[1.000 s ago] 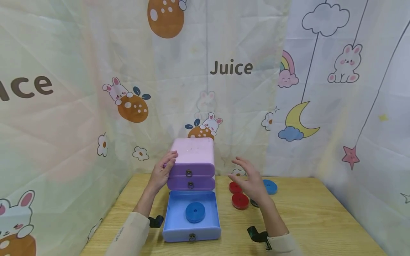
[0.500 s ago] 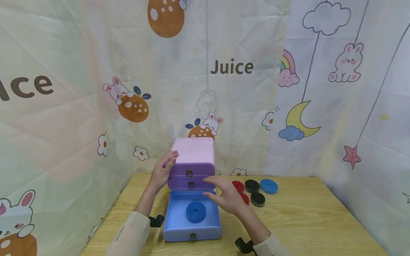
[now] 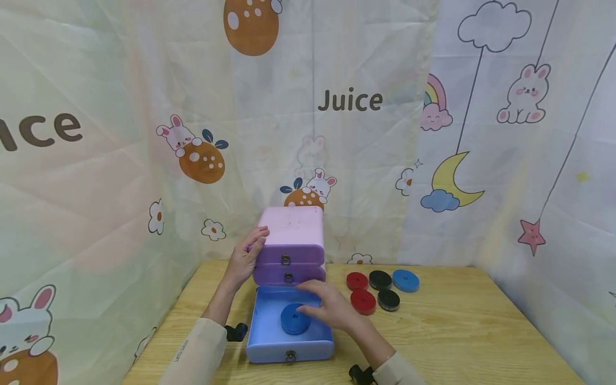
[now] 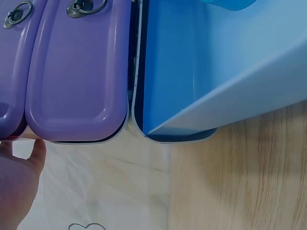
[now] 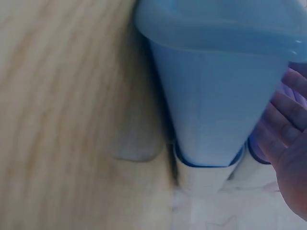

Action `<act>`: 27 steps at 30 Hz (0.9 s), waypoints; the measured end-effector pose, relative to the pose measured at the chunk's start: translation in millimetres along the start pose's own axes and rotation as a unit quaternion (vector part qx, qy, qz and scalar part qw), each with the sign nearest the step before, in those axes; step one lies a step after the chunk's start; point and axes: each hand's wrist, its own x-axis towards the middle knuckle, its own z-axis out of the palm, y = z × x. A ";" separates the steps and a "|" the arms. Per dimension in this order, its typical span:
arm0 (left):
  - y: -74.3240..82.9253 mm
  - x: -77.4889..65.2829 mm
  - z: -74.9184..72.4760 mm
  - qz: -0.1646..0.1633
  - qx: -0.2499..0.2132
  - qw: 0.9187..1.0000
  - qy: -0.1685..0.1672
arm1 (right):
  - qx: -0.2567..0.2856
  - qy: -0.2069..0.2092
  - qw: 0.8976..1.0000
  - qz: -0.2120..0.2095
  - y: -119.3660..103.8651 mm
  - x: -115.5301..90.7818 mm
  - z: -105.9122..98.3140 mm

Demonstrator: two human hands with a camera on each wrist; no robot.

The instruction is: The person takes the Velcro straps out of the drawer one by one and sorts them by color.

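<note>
A small chest of drawers [image 3: 291, 225] has a pink top, two purple drawers pushed in and a light-blue bottom drawer [image 3: 290, 351] pulled far out. My left hand [image 3: 243, 260] rests along the chest's left side, fingertips at the upper edge and thumb near the front corner. Inside the blue drawer lies a thick blue disc [image 3: 292, 322] with a small centre hole. Over the drawer's right side is my right hand [image 3: 332, 307], fingers and thumb spread apart, its thumb tip overlapping the disc's right edge in the head view. Nothing is between its fingers.
Right of the chest on the wooden table [image 3: 462, 331] lie two red discs [image 3: 363, 302], two black discs [image 3: 388, 300] and another blue disc [image 3: 406, 280]. A printed cloth curtain [image 3: 366, 176] stands behind the table and along both sides.
My right hand has moved left and down, from above the loose discs to over the open drawer, uncovering those discs. The left hand has stayed on the chest.
</note>
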 end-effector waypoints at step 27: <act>0.3 -1.0 1.2 -0.002 0.006 1.000 -0.002 | -0.127 -0.154 0.979 0.034 8.0 -2.0 25.0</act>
